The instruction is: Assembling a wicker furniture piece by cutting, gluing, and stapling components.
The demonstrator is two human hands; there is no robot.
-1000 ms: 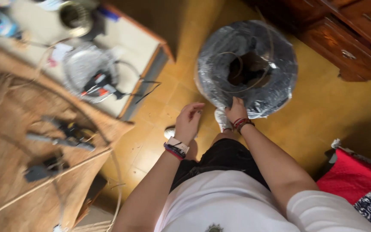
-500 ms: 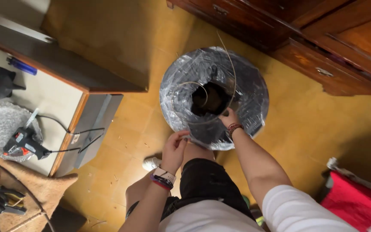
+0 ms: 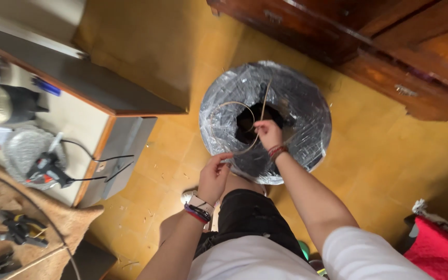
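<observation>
1. Hands over the floor, seen from the head camera looking straight down. I see a large round bundle wrapped in shiny clear plastic film (image 3: pixel 296 109) standing on the yellow tiled floor (image 3: pixel 182 145), with a dark opening at its middle.
2. A thin tan strand (image 3: pixel 219 111) comes out of that dark opening and loops in a wide curve over the left half of the bundle's top.
3. My right hand (image 3: pixel 268 134) sits at the edge of the opening, fingers pinched together on the strand where it leaves the hole. A red and dark band is on that wrist.
4. My left hand (image 3: pixel 213 176) is at the near rim of the bundle, fingertips closed on the other end of the loop. Exact contact is small in the frame, but thumb and forefinger look pressed together on it. Bracelets and a pale watch strap sit on that wrist.
5. The two hands are near each other, the loop spanning between them.
6. To the left: a workbench (image 3: pixel 73 124) carrying a black glue gun (image 3: pixel 45 168) with its cable, a foil dish and a blue pen (image 3: pixel 45 85).
7. Dark wooden cabinet (image 3: pixel 390 46) at upper right, red cloth (image 3: pixel 436 243) at lower right.
</observation>
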